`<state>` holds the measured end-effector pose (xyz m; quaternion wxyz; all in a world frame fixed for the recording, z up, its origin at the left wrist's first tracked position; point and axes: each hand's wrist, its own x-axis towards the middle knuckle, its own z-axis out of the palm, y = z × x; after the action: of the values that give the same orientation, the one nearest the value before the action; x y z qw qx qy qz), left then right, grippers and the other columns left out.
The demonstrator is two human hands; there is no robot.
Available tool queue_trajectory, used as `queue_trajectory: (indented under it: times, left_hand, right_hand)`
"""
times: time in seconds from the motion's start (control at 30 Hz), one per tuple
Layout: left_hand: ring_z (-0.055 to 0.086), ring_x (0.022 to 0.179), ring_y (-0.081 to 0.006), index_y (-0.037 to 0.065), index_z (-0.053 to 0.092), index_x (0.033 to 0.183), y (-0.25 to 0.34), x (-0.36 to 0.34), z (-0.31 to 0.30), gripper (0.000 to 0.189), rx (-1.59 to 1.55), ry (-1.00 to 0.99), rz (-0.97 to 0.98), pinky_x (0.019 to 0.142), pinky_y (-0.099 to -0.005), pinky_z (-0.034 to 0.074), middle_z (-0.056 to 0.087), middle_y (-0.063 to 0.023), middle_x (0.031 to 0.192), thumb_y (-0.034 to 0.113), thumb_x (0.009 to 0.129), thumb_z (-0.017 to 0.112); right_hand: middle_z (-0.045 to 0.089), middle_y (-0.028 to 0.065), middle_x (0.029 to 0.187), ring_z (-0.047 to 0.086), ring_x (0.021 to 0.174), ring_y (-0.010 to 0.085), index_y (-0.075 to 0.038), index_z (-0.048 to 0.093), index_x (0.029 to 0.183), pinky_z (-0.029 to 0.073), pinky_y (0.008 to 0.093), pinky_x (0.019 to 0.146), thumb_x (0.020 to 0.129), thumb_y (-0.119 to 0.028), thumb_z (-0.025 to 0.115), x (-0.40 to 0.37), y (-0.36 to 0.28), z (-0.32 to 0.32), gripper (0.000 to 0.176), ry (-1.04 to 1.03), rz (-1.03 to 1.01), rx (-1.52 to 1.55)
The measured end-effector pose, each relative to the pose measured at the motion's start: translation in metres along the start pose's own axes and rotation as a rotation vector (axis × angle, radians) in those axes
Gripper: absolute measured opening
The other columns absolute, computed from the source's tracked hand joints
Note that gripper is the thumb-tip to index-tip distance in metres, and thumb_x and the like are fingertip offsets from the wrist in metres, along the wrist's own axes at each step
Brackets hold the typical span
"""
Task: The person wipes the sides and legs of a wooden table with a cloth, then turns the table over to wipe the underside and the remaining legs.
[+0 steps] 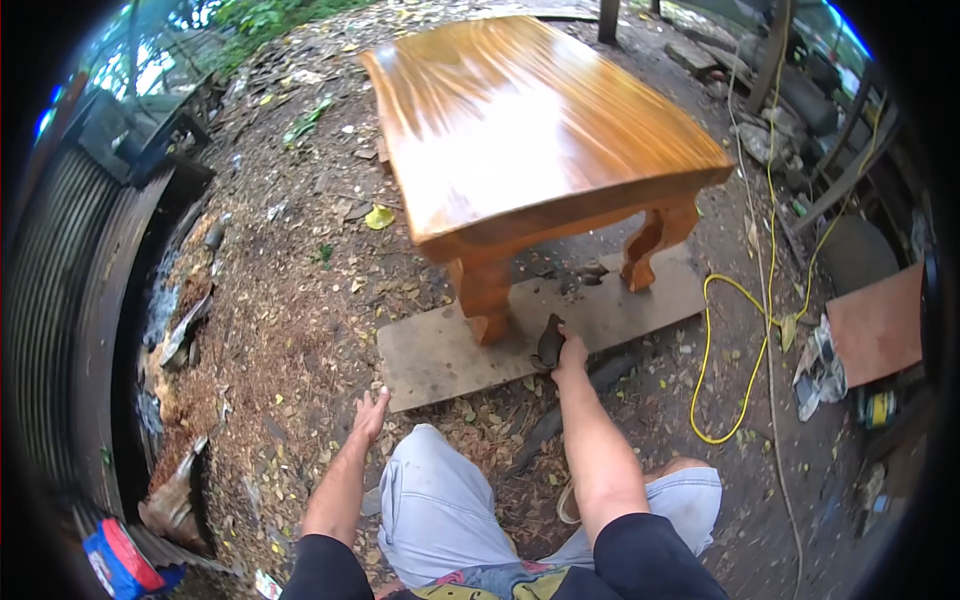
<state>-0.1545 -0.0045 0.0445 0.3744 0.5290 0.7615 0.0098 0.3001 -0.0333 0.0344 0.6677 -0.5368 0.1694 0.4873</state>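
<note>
Desk (560, 150) with its two near legs on a flat board (430, 365), which lies over leaf-strewn ground (310, 300). Below the desk's near edge, between those legs, a person's right hand (571, 356) is closed around a dark piece (550, 342), too unclear to identify. The left hand, (371, 412) empty with fingers apart, is beside the board's end, left of the desk; contact is hard to judge. A careless swing of the dark piece could scuff a polished leg, and weight on the board's end might rock the desk if the soil underneath is uneven. Right of the desk, a looped yellow cord (714, 440) could snag a foot. The desktop is glossy orange-brown wood with sweeping grain and bright glare; its legs are thick and curvy. The board looks dull and stained, and ribbed metal sheeting (45, 300) stands far left of the desk.
</note>
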Motion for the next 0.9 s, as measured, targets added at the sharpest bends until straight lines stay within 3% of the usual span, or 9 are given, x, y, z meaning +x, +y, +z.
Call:
queue_trajectory:
  times: [0.03,0.13,0.17,0.23,0.33,0.4,0.57,0.67,0.9]
  left_hand:
    - [0.018,0.157,-0.0407,0.005,0.023,0.163,0.017,-0.011,-0.003,0.103,0.042,0.019,0.034,0.127,-0.0456,0.02,0.015,-0.0268,0.169,0.074,0.092,0.052]
    - [0.021,0.156,-0.0395,0.006,0.034,0.16,0.027,-0.002,0.01,0.093,0.095,0.021,0.183,0.126,-0.0434,0.024,0.015,-0.0264,0.169,0.061,0.091,0.065]
    - [0.045,0.144,-0.0368,0.003,0.05,0.149,0.031,-0.001,0.026,0.078,0.145,0.187,0.235,0.118,-0.0424,0.038,0.04,-0.0258,0.159,0.05,0.091,0.071]
    - [0.053,0.137,-0.0351,0.004,0.057,0.144,0.07,-0.026,0.022,0.069,-0.035,0.053,0.251,0.114,-0.0424,0.042,0.053,-0.0236,0.149,0.048,0.093,0.069]
    - [0.069,0.113,-0.0274,0.001,0.064,0.135,0.115,-0.057,0.045,0.053,-0.404,-0.072,0.425,0.101,-0.0382,0.052,0.073,-0.0183,0.121,0.04,0.099,0.066]
    - [0.068,0.105,-0.0192,0.0,0.064,0.134,0.159,-0.111,0.033,0.052,-0.511,-0.259,0.374,0.094,-0.0333,0.053,0.074,-0.0134,0.113,0.04,0.101,0.064]
    - [0.064,0.097,-0.0117,-0.002,0.065,0.124,0.199,-0.146,0.07,0.039,-1.269,-0.158,0.461,0.086,-0.027,0.053,0.071,-0.0067,0.106,0.032,0.103,0.065]
    - [0.064,0.091,-0.0109,-0.002,0.068,0.116,0.212,-0.16,0.066,0.031,-1.385,-0.083,0.43,0.081,-0.0276,0.053,0.071,-0.0058,0.099,0.026,0.102,0.067]
    - [0.063,0.098,-0.0117,-0.002,0.063,0.125,0.196,-0.158,0.024,0.037,-1.36,-0.361,0.5,0.087,-0.0285,0.053,0.068,-0.0062,0.11,0.028,0.103,0.067]
  right_hand:
    - [0.068,0.0149,0.114,0.067,0.094,0.0285,0.007,0.064,0.122,0.054,0.0434,0.079,0.084,-0.02,0.076,0.007,0.001,-0.003,0.048,0.013,-0.007,-0.056]
    - [0.069,0.0157,0.109,0.066,0.088,0.0285,0.004,0.067,0.119,0.054,0.0417,0.074,0.084,-0.02,0.076,0.019,0.011,-0.014,0.044,-0.148,-0.004,-0.366]
    - [0.069,0.015,0.107,0.066,0.087,0.0275,0.003,0.068,0.117,0.054,0.0407,0.074,0.084,-0.019,0.075,0.015,0.012,-0.017,0.04,-0.194,-0.015,-0.516]
    - [0.069,0.0136,0.103,0.065,0.085,0.0254,0.001,0.07,0.113,0.053,0.0386,0.073,0.086,-0.018,0.074,-0.02,0.003,-0.008,0.033,-0.278,-0.041,-0.817]
    - [0.072,0.0122,0.104,0.068,0.089,0.0205,0.003,0.075,0.1,0.055,0.0371,0.076,0.087,-0.01,0.073,-0.079,-0.008,0.021,0.019,-0.371,-0.039,-0.78]
    - [0.071,0.0097,0.103,0.066,0.087,0.0179,0.003,0.072,0.108,0.054,0.0319,0.074,0.09,-0.013,0.073,-0.112,-0.013,0.038,0.024,-0.462,-0.015,-0.762]
    - [0.069,0.0046,0.098,0.064,0.085,0.0126,0.002,0.069,0.108,0.052,0.0283,0.074,0.095,-0.012,0.068,-0.176,-0.014,0.065,0.019,-0.651,-0.236,-0.891]
    - [0.069,0.0037,0.1,0.063,0.089,0.0113,0.002,0.068,0.109,0.051,0.0272,0.079,0.096,-0.012,0.067,-0.193,-0.014,0.069,0.019,-0.65,-0.322,-0.85]
    - [0.069,0.0051,0.105,0.063,0.091,0.0124,0.001,0.065,0.117,0.052,0.0268,0.085,0.094,-0.01,0.07,-0.234,-0.047,0.087,0.026,-0.799,-0.169,-0.987]
